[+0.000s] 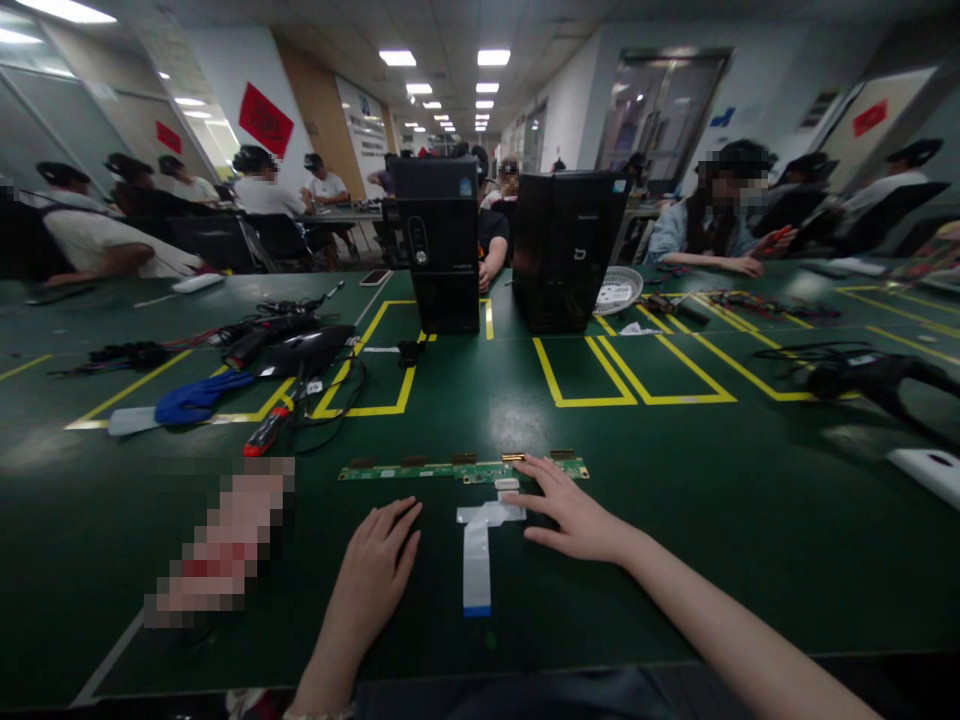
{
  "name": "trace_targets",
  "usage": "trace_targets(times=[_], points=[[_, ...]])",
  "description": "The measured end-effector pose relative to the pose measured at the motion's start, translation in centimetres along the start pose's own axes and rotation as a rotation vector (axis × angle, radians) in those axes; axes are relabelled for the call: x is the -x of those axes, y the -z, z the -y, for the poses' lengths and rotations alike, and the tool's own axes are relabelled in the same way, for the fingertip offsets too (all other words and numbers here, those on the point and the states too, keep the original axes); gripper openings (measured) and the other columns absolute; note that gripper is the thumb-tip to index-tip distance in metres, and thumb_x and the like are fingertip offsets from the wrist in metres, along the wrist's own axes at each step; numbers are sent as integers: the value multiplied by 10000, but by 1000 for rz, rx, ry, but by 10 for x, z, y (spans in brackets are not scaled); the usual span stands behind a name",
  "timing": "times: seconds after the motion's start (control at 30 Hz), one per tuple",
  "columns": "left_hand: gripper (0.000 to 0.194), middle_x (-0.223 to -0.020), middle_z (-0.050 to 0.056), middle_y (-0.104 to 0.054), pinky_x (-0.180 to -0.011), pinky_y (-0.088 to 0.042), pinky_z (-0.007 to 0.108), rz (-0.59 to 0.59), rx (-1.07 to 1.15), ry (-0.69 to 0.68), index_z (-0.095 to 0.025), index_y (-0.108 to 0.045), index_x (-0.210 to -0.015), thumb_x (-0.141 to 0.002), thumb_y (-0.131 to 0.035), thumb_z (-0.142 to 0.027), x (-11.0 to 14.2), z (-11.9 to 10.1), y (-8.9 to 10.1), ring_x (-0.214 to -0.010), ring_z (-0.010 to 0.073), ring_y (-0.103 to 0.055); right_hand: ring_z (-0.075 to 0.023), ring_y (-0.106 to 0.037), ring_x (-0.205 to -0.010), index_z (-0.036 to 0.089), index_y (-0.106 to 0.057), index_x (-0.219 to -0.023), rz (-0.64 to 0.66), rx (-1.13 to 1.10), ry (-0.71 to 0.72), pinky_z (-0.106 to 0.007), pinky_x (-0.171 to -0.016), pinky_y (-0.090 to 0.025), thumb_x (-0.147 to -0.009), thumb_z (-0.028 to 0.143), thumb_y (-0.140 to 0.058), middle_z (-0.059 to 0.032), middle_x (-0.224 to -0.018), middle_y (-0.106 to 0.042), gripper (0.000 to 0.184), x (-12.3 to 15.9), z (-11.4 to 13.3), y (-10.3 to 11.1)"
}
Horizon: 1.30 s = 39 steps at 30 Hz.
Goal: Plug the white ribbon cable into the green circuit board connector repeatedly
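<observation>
A long, narrow green circuit board point(427, 471) lies across the dark green table in front of me. From its lower middle a white flat ribbon cable point(477, 565) bends down toward me and ends in a blue tip. My right hand point(566, 510) is spread out, its fingertips on the right part of the board and at the cable's upper bend near the connector. My left hand point(379, 550) rests on the table left of the cable, fingers loosely stretched and apart from both board and cable. Neither hand has anything in its grasp.
Two black computer towers point(442, 245) stand at the back, with a person behind them. A red-and-black screwdriver point(268, 430), a blue cloth-like item point(201, 398) and black cables lie left. A white basket point(619, 290) and a black cabled device point(847, 375) are right. Other people sit beyond.
</observation>
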<state>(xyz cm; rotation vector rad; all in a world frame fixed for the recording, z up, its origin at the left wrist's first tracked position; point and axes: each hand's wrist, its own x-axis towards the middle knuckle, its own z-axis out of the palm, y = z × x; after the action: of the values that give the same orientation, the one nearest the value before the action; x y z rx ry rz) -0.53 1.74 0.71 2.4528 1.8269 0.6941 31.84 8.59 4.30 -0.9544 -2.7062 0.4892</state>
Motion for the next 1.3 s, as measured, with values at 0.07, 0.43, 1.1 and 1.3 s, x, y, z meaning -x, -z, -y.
trace_targets(times=[0.07, 0.43, 1.1, 1.3], points=[[374, -1310, 97, -577, -1057, -379, 523, 8, -8, 1, -202, -565, -1291, -962, -412, -290, 0, 0, 0, -1189, 275, -545, -276, -113, -1444, 328, -455, -1403, 13, -1, -11, -534, -1159, -123, -925, 517, -464, -50, -1556, -222, 515, 0, -1, 0], [359, -1284, 108, -579, -1029, -404, 512, 9, 0, 0, -182, -572, -1271, -966, -414, -286, -2, 1, 0, -1161, 273, -545, -281, -163, -1433, 346, -357, -1457, 76, 28, -31, -548, -1152, -95, -875, 547, -531, -64, -1565, -200, 640, 0, 2, 2], [360, -1284, 95, -577, -1028, -409, 510, 9, 14, 19, -198, -571, -1277, -959, -420, -273, -2, -2, 2, -1173, 272, -538, -317, -346, -1360, 334, -444, -1416, -87, 245, -466, -568, -1070, -328, -911, 608, -372, -105, -1506, -328, 579, 132, -42, 1], [369, -1289, 97, -578, -1028, -409, 514, 6, 12, 22, -194, -567, -1288, -961, -418, -283, -2, -2, 2, -1178, 278, -537, -317, -512, -1222, 254, -562, -1330, -237, 412, -657, -500, -978, -454, -885, 643, -304, -150, -1383, -479, 644, 198, -96, 5]])
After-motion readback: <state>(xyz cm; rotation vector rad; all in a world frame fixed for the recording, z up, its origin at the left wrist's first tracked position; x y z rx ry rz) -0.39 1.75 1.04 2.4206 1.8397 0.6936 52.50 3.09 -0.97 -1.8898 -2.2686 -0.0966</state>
